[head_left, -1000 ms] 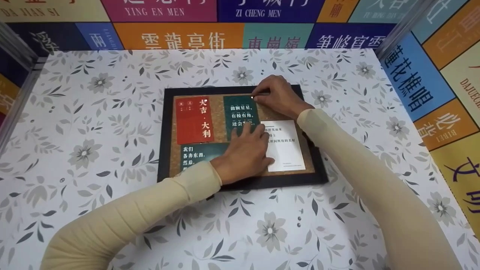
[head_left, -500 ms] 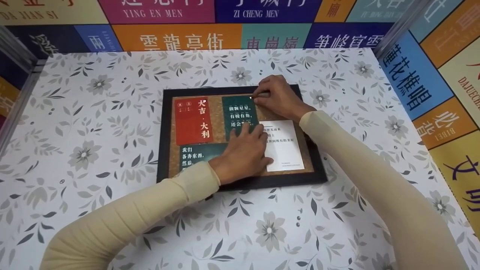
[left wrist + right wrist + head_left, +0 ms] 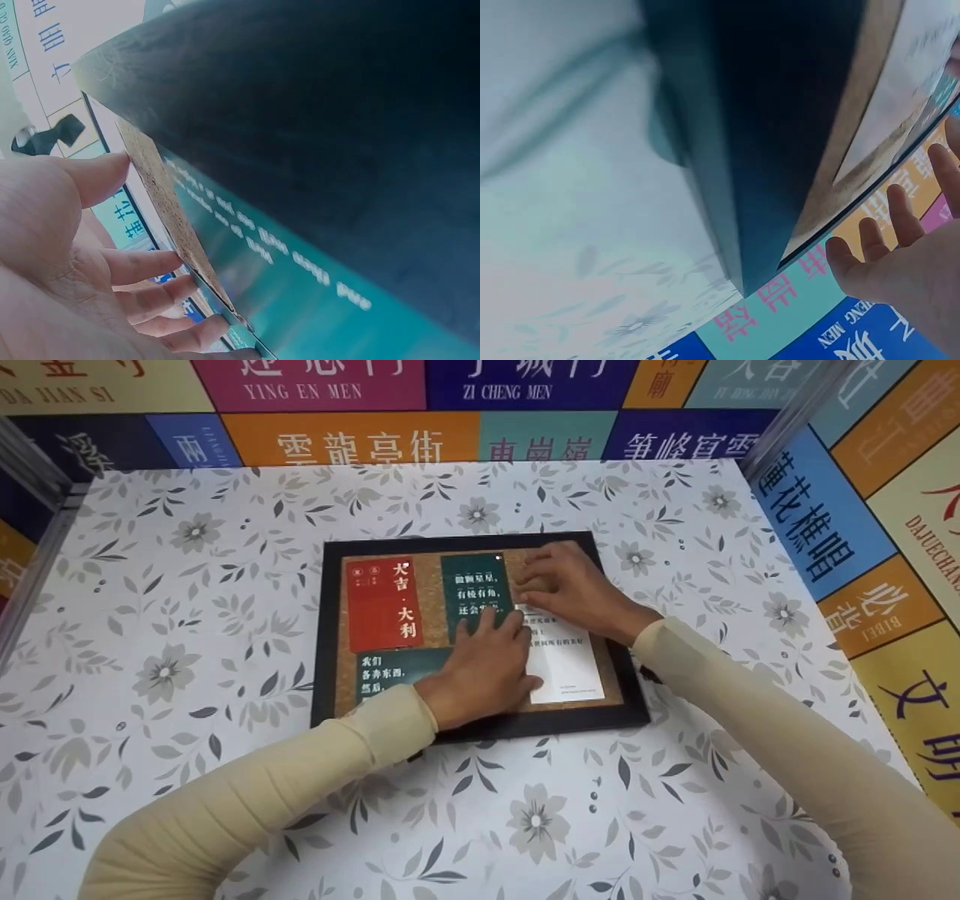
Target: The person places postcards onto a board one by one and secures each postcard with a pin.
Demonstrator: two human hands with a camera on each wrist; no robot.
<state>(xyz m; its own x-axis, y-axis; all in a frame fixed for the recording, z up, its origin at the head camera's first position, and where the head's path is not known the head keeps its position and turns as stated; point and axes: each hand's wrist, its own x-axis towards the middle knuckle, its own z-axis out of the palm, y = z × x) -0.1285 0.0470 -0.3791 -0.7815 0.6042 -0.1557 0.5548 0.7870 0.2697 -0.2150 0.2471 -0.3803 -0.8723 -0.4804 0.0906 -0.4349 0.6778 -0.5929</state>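
A black-framed cork board point(image 3: 480, 733) lies flat on the patterned table. My left hand point(image 3: 480, 671) rests with fingers spread across its lower middle, touching the upright green card point(image 3: 472, 577) and overlapping the edges of the lower green card point(image 3: 382, 667) and white card point(image 3: 566, 675). A small white pin head point(image 3: 498, 557) shows at the upright green card's top right corner. My right hand point(image 3: 566, 589), nothing visible between its loosely bent fingers, is over the board's upper right, overlapping the white card's top. In the right wrist view its fingers point(image 3: 904, 217) are spread apart.
At the board's upper left is a red card point(image 3: 382, 604), with a white dot like a pin head point(image 3: 406, 564) near its top right. The floral tabletop point(image 3: 262, 780) surrounds the board. Colourful lettered panels point(image 3: 360, 439) border its back and right sides.
My right hand has left the pin at the green card's top right corner and shifted down and right, its fingers loosening. The pin head stays there. My left hand holds its place.
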